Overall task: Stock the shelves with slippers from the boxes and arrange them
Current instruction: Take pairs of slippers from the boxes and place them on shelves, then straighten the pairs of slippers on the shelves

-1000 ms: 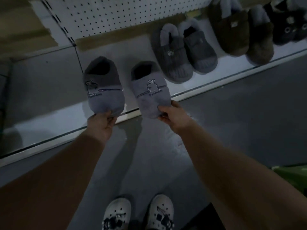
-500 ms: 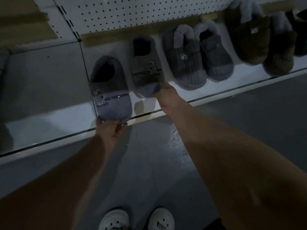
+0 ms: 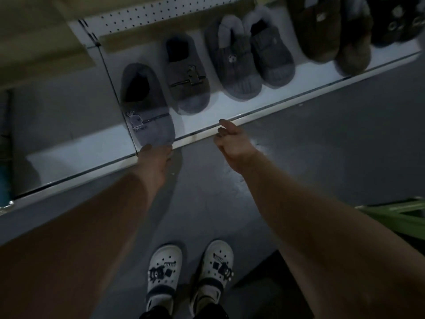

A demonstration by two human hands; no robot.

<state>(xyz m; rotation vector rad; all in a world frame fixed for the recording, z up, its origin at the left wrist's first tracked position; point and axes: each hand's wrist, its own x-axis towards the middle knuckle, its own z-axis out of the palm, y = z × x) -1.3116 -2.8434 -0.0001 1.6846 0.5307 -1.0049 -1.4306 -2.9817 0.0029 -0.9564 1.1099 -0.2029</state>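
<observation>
At the front edge of the white shelf (image 3: 218,111), the grey slipper (image 3: 147,109) with the rabbit badge lay toe outward. The left hand (image 3: 156,157) pinched its toe, thumb on top; whether the sole rested fully could not be told. Soft, light and plush, it would likely squash rather than slip, so the firmer toe or heel rim seemed the best hold. Its mate (image 3: 187,77) sat just beside it, further back. The right hand (image 3: 232,143) hung loosely curled, holding nothing, near the shelf edge.

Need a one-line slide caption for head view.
Left hand grips the toe of one grey bunny slipper at the shelf edge; its mate sits beside it, right hand empty.
</observation>
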